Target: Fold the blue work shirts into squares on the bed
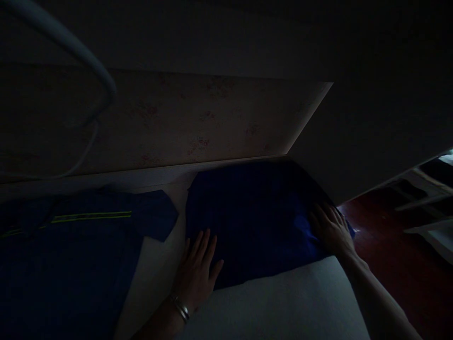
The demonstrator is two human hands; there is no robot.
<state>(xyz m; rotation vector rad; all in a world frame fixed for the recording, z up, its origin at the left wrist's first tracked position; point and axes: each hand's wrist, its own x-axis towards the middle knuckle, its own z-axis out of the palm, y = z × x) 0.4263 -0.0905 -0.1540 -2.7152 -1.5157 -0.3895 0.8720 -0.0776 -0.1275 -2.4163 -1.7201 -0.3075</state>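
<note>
- The left hand (200, 269) lies spread on the near left corner of the dark blue cloth (251, 217), thumb apart from the fingers.
- The right hand (331, 229) rests flat on the cloth's right end, fingers outstretched; shadow blurs their tips.
- The cloth spans the gap between both hands and reaches beyond them toward the floral panel (208, 123).
- Left of the left hand, well apart from the right, lies a dark shirt (95, 250) with yellow stripes.
- Under the left hand's cloth is a pale surface (283, 307).
- Right of the right hand shows red floor (389, 245).
</note>
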